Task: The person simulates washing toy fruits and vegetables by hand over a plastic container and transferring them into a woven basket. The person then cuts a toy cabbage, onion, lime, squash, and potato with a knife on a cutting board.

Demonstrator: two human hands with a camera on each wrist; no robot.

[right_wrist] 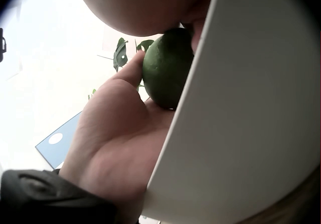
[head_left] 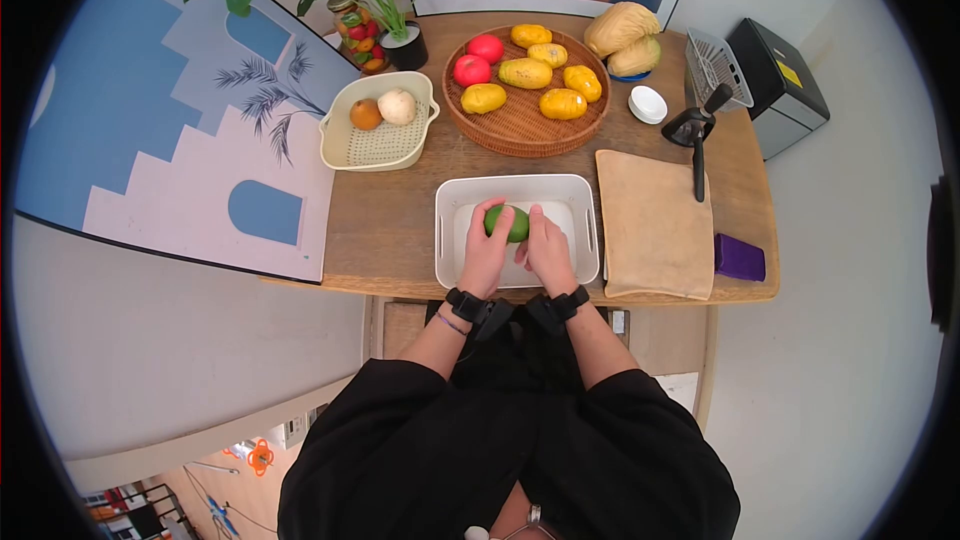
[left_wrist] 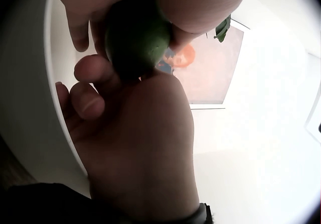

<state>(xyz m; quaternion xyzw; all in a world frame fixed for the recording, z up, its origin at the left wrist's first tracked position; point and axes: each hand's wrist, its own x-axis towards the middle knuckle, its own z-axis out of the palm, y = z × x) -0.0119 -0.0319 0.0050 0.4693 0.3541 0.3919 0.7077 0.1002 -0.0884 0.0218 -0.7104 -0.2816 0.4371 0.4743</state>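
Observation:
A green oval fruit (head_left: 516,225), smooth and avocado-like, is held between both hands over a white bin (head_left: 449,258). My left hand (head_left: 484,255) grips its left side, thumb laid across the top. On the other side my right hand (head_left: 550,255) has its thumb and fingers at the fruit, with the lower fingers curled beneath. From the left wrist, the green fruit (left_wrist: 138,38) sits between the near left hand and the right hand (left_wrist: 145,133) below. In the right wrist view, the bin wall (right_wrist: 241,103) hides part of the fruit (right_wrist: 165,68).
Behind the bin stands a wicker tray (head_left: 530,143) with yellow fruits and red ones. A cream basket (head_left: 345,150) holds two round items. To the right lie a tan cloth (head_left: 655,240), a black-handled device (head_left: 692,128), a purple block (head_left: 740,257) and a white bowl (head_left: 648,105).

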